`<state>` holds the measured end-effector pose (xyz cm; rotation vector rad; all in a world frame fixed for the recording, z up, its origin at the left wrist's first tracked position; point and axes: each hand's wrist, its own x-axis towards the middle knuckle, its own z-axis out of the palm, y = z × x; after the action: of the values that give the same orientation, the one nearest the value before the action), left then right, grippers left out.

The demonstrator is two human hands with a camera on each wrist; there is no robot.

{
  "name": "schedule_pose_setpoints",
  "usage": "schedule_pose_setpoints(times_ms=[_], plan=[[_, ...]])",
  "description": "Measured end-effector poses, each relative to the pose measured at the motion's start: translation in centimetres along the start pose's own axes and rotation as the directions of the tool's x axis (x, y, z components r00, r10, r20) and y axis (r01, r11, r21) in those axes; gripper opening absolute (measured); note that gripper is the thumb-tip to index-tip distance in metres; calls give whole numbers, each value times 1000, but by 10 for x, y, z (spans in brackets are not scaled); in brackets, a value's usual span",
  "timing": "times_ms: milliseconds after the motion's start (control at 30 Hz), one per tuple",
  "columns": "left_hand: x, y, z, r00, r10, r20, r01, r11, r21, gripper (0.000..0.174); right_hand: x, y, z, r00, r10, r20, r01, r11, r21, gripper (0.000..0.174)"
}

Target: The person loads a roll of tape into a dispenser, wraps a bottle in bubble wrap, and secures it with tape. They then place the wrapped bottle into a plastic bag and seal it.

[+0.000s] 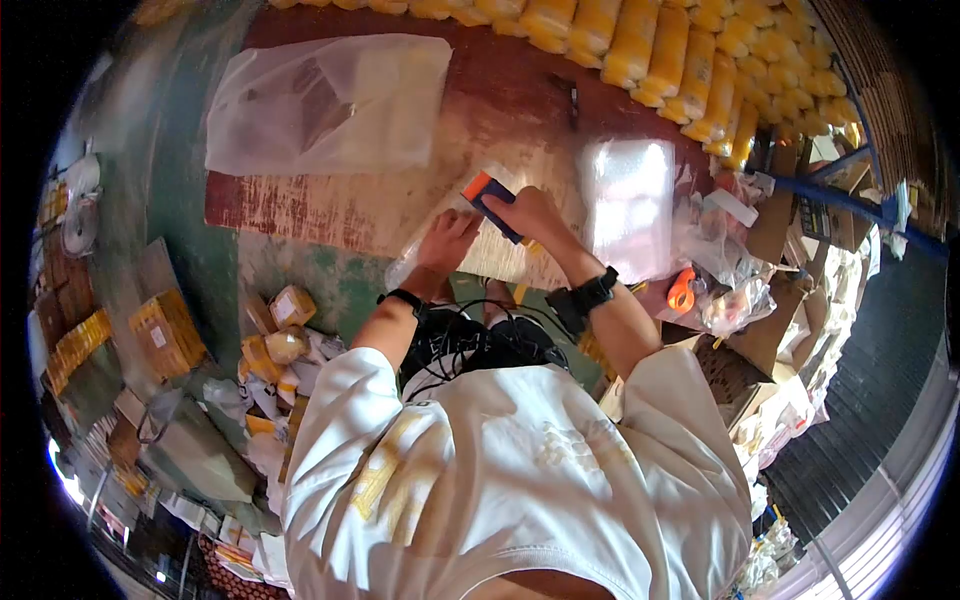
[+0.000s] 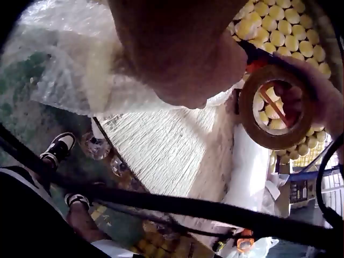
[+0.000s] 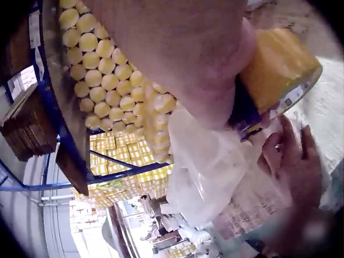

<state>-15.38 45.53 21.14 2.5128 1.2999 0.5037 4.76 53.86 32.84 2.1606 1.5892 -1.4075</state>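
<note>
My right hand grips a dark blue and orange tape dispenser above the near edge of the worn table. The roll of brownish-yellow tape faces the left hand in the right wrist view and shows as a ring in the left wrist view. Just left of the dispenser, my left hand has its fingers spread and slightly bent, touching clear plastic. More of this plastic stretches out beside the hand in the left wrist view. The exact fingertip contact is partly hidden.
A large clear plastic sheet lies at the table's far left, another at the right. Yellow packs are stacked along the back. Orange-handled scissors lie by crumpled plastic at right. Parcels stand on the floor at left.
</note>
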Motion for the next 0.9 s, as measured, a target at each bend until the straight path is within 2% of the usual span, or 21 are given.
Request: schedule_pose_setpoints(times_ms=[100, 133, 200, 300, 333, 433, 467, 567, 633, 667, 733, 800, 900], plan=[[-4, -3, 3, 998, 50, 37, -52, 996, 77, 54, 20, -5, 12, 986, -86, -145, 40, 955, -295, 68], [-5, -2, 2, 996, -75, 55, 70, 994, 86, 62, 36, 6, 13, 1000, 11, 3, -10, 992, -129, 70], [2, 10, -11, 944, -317, 89, 308, 945, 108, 77, 36, 3, 5, 1000, -5, 25, 8, 987, -159, 69], [36, 19, -52, 821, -521, 235, 530, 848, 30, 98, 31, 7, 3, 997, 6, 82, 6, 989, -146, 69], [36, 14, -47, 827, -514, 228, 525, 851, 14, 101, 31, 10, 0, 995, 12, 102, 2, 991, -136, 70], [31, -4, -33, 837, -493, 238, 516, 856, -39, 105, 16, 19, -4, 980, -1, 198, -12, 998, 67, 79], [31, -9, -31, 836, -485, 255, 515, 855, -60, 104, 11, 20, 0, 984, -16, 179, -11, 989, 148, 72], [30, -43, -13, 850, -401, 341, 483, 852, -201, 103, 8, 30, 13, 985, -3, 174, -59, 935, 350, 68], [41, -52, -32, 864, -327, 383, 448, 846, -290, 102, 14, 41, 26, 987, 5, 163, -65, 928, 366, 66], [48, -62, -42, 832, -256, 492, 476, 784, -398, 102, 15, 41, 28, 988, 7, 155, -65, 926, 372, 66], [56, -70, -42, 810, -186, 557, 465, 782, -415, 104, 14, 40, 33, 988, 32, 154, -96, 900, 425, 65], [52, -65, -34, 844, -224, 487, 376, 895, -240, 109, 7, 30, 29, 985, 76, 155, -136, 896, 424, 66], [52, -2, -56, 810, -511, 289, 512, 856, 78, 117, 3, 16, 23, 984, 121, 132, -166, 890, 424, 67]])
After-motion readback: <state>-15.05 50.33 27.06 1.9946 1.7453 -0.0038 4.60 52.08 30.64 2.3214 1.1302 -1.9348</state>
